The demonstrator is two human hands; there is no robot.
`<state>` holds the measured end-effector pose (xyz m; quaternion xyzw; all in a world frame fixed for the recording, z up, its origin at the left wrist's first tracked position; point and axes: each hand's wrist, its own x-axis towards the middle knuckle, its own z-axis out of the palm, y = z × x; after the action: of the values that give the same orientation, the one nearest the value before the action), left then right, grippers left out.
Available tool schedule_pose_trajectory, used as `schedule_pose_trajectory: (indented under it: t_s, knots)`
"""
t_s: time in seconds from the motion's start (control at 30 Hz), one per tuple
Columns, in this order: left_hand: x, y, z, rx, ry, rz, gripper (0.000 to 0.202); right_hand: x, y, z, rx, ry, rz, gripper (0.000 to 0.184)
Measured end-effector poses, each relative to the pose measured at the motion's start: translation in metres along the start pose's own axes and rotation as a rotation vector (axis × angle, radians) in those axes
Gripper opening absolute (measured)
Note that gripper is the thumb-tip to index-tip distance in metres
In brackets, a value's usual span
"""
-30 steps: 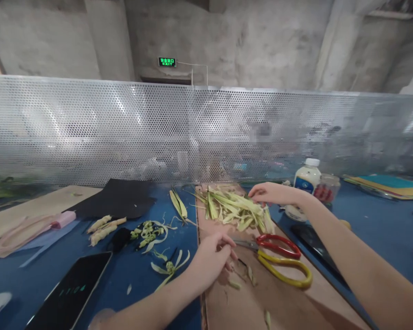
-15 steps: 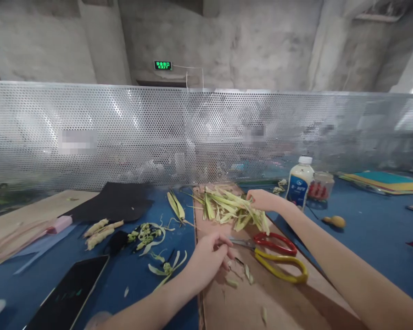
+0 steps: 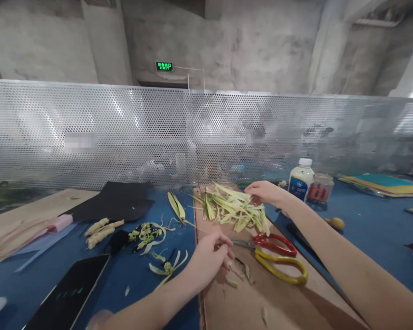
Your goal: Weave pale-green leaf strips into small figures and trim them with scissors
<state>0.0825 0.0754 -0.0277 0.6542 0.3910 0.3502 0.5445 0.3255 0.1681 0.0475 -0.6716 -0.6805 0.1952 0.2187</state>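
Observation:
A loose heap of pale green corn husk strips point(image 3: 234, 213) lies on the far part of a brown board point(image 3: 241, 307). At its right edge, my right hand point(image 3: 263, 192) pinches a long husk strip point(image 3: 232, 190). My left hand point(image 3: 211, 256) rests over the board's left edge, its fingers curled together, with a small pale bit near the fingertips that I cannot make out. Scissors with one red and one yellow handle point(image 3: 282, 268) lie just right of my left hand, their blades partly behind its fingers. Small husk scraps point(image 3: 248, 274) are scattered below the scissors.
Left on the blue table are a phone point(image 3: 72, 293), black paper point(image 3: 112, 201), husk-wrapped pieces point(image 3: 101, 233) and small husk flowers point(image 3: 168, 266). A white-capped bottle point(image 3: 300, 181), a clear container with red contents point(image 3: 320, 188) and coloured sheets point(image 3: 385, 182) stand or lie right. A perforated metal screen point(image 3: 158, 137) borders the back.
My right hand has shifted slightly up and left, and a long husk strip at the top of the heap has been lifted. My left hand and the scissors have stayed nearly still.

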Motion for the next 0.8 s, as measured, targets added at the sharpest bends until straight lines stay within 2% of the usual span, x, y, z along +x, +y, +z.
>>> schedule_pose_trajectory:
  t_s: [0.23,0.4,0.6,0.8]
  knots:
    - [-0.003,0.005,0.0,-0.001,-0.019,0.017,0.013,0.0,0.009,0.015,-0.318,-0.059,0.063,0.02]
    - [-0.001,0.0,-0.001,-0.002,-0.024,0.027,0.013,0.0,0.011,0.018,-0.362,-0.063,0.025,0.02]
    - [0.0,-0.003,-0.001,-0.013,-0.025,0.05,0.014,0.008,0.019,0.007,-0.113,0.005,0.009,0.023]
    - [0.001,-0.002,0.0,-0.017,-0.023,0.058,0.015,0.01,0.022,-0.001,0.402,0.131,-0.037,0.022]
